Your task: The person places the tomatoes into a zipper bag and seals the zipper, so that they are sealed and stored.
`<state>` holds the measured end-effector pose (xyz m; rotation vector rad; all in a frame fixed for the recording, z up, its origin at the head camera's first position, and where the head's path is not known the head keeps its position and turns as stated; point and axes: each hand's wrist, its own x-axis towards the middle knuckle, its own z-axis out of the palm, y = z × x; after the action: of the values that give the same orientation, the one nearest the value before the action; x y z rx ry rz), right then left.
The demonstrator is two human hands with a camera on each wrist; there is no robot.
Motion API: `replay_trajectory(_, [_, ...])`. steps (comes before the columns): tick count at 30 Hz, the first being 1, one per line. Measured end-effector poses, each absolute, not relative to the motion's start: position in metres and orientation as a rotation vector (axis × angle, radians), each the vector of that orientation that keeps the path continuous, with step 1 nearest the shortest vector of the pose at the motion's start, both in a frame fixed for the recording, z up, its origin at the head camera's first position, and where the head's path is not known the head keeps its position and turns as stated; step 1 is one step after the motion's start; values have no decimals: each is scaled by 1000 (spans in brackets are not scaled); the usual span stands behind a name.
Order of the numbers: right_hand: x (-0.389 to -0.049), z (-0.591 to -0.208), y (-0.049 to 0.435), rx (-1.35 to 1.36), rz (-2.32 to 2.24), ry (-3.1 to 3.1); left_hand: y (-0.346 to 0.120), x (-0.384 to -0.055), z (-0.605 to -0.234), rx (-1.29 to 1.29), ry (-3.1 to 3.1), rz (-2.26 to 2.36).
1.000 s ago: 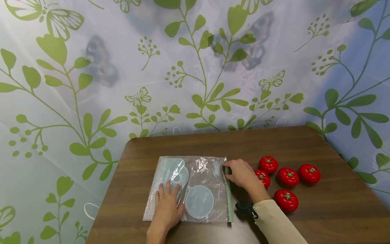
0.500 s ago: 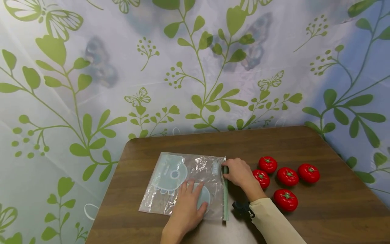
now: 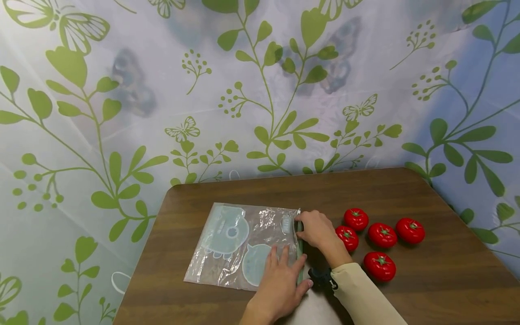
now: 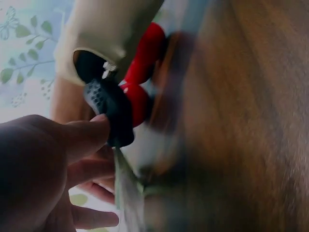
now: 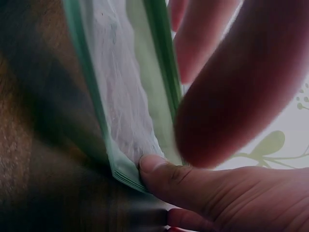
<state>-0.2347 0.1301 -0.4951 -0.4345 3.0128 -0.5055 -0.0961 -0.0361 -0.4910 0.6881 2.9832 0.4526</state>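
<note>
Head: on the counter (image 3: 227, 192), a zip bag (image 3: 260, 225) is being touched by the left hand (image 3: 280, 284), pinched by the right hand (image 3: 318, 230). Left wrist: no clenching is being shown. Right wrist: probably light, limp and slippery, the bag is being best held by its stiffer-looking green zip strip (image 5: 165, 48).

Head cam brt | glare on bag (image 3: 253, 232) | wrist cams dim, blurry
</note>
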Motion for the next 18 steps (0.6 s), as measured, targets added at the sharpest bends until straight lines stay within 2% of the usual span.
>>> replay_trajectory(8, [-235, -497, 131, -426, -488, 3008, -23, -107, -499, 592, 3036, 310])
replay_trajectory(18, [-235, -499, 133, -399, -501, 2982, -23, -119, -502, 583, 3068, 375])
